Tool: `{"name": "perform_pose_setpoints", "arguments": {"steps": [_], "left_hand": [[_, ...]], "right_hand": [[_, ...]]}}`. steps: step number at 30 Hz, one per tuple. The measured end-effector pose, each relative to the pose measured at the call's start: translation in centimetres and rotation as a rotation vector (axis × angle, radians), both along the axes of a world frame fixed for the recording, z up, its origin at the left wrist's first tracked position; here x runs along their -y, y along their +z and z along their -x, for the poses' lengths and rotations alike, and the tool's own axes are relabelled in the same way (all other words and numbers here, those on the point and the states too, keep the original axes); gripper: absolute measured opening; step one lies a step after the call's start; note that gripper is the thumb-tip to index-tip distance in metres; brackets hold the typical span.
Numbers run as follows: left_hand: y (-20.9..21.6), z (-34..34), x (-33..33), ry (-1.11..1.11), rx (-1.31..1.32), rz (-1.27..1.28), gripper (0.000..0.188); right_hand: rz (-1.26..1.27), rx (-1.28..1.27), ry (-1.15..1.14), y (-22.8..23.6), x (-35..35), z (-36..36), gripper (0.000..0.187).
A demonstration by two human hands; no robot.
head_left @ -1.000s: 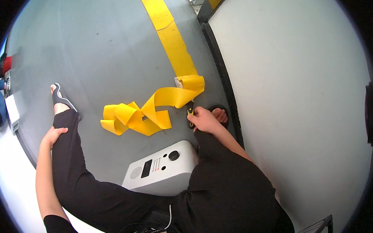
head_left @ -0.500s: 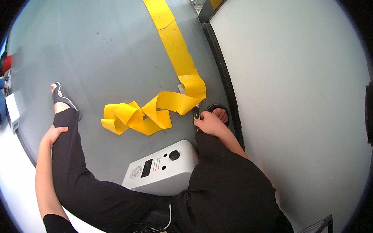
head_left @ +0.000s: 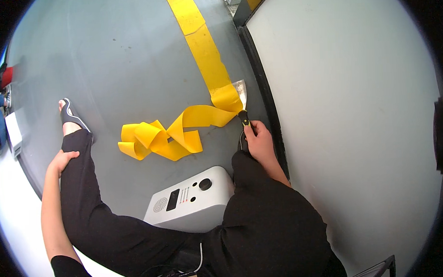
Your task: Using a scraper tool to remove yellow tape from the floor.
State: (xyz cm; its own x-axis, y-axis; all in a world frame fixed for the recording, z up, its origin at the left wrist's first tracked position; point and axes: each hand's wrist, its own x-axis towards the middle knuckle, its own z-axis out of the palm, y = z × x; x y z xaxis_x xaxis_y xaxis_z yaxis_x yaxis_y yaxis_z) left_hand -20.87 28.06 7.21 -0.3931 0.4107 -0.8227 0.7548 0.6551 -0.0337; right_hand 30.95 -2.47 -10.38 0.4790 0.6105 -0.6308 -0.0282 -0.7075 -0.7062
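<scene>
Grey floor: right grip closed round scraper at tape's right edge, left grip on leg left of tape, closure unclear; best keep blade flat.

Tape lies on the floor, left of the scraper.

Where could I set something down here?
Widest: smooth grey floor, between the left black sandal and straight yellow strip. Smaller: between the curled yellow tape and boxy pale-grey device. Crowded: where the right hand grips the metal-bladed scraper by the tape.
</scene>
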Motion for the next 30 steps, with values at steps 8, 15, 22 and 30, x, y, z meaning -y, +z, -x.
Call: {"name": "perform_pose_setpoints", "arguments": {"steps": [8,15,22,30], "left_hand": [[-0.1,-0.1,0.0,-0.025,-0.001,-0.006,0.068],[-0.1,0.3,-0.2,-0.014,-0.001,0.015,0.068],[0.5,-0.1,-0.3,0.006,0.039,0.03,0.068],[-0.8,1.6,-0.4,-0.001,0.015,0.031,0.069]], "right_hand": [[0.058,0.079,0.111,-0.8,-0.2,-0.6,0.03],[0.13,-0.119,0.352,0.9,-0.4,-2.5,0.028],[0.176,-0.13,0.445,-1.6,0.5,-1.6,0.034],[0.277,-0.403,0.293,-0.8,-3.0,1.6,0.035]]}}
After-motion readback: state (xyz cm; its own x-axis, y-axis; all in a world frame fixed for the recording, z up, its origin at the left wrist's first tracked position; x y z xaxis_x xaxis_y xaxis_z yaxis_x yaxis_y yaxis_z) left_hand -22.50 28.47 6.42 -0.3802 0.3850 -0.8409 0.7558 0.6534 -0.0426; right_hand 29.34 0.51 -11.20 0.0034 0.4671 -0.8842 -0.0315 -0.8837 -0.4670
